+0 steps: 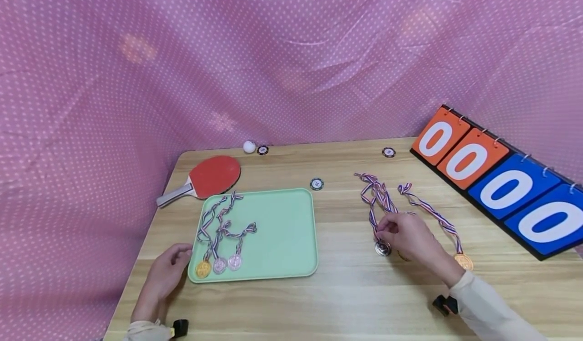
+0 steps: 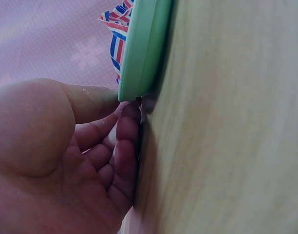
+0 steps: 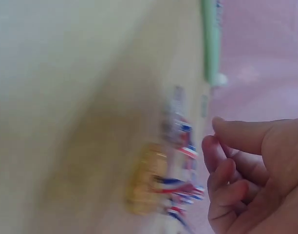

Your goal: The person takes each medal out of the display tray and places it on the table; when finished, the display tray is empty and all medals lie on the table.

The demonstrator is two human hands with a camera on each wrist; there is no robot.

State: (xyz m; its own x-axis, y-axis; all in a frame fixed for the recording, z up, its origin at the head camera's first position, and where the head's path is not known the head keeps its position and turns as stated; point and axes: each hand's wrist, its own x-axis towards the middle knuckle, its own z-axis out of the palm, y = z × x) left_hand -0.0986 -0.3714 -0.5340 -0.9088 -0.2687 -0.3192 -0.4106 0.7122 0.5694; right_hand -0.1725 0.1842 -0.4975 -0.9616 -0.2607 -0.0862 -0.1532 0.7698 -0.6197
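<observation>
bright, even, soft light in head view; faint short shadows under hands on table [image 1: 346, 300]. fisheye bending at edges. left wrist view close, slightly soft. right wrist view heavily motion-blurred, medal [image 3: 145, 180] smeared.

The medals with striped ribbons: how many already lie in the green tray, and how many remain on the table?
Done: three medals lie in the pale green plastic tray. In hand: the right hand pinches the ribbon of a silver medal on the wooden table, while the left hand touches the tray's edge. Left: a gold medal at least; another may be hidden under the hand.
</observation>
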